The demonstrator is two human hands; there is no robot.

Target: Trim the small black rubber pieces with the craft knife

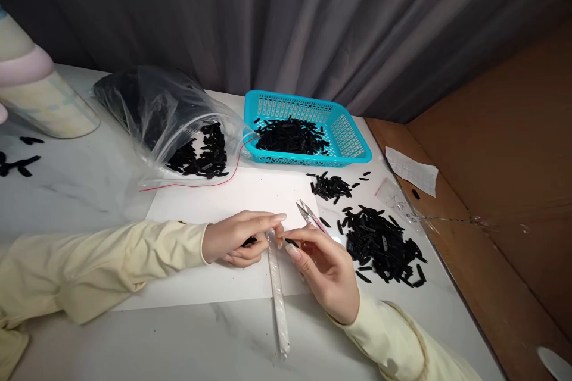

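My left hand [236, 239] rests on a white sheet [223, 202] and is curled around some small black pieces [249, 241]; its fingertips touch the top of a long clear tube [277, 286] that lies toward me. My right hand [324, 262] pinches one small black piece [291, 243] between thumb and forefinger and also holds small thread snips [308, 214] whose blades point up and away. Both sleeves are pale yellow.
A heap of black pieces [384, 244] lies right of my right hand, a smaller cluster [330, 186] behind it. A teal basket [353, 137] and a clear plastic bag [156, 113] hold more. A red thread [187, 186], a paper slip [411, 171] and a large bottle [40, 95] are nearby.
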